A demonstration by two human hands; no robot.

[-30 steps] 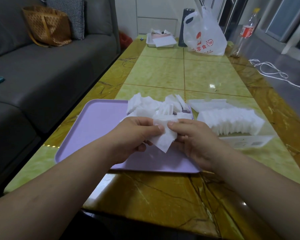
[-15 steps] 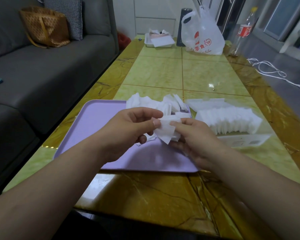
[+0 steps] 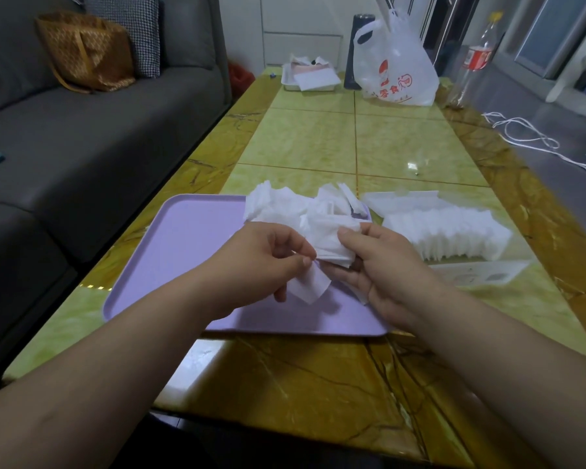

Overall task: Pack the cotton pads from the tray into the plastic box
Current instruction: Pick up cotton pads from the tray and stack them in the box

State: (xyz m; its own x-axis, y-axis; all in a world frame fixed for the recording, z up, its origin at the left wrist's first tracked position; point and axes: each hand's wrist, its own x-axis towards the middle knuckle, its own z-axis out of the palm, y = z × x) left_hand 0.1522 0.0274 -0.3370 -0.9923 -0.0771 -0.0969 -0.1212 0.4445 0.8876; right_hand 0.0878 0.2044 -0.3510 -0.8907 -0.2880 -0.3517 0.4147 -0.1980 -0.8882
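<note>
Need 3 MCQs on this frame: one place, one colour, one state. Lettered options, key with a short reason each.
1. Where does the plastic box sit relative to the tray?
A. On the person's left of it
B. On the person's right of it
C. Stacked on it

2. What colour is the tray?
A. Purple
B. Green
C. White

3. What is the left hand doing?
A. Lying flat and empty
B. Pinching a single cotton pad
C. Gripping the tray's rim

Key:
1 B: the box rests on the table by the tray's right edge.
2 A: its bare floor shows lilac-purple.
3 B: thumb and fingertip hold one pad above the tray, while the right hand holds a stack of pads.
</note>
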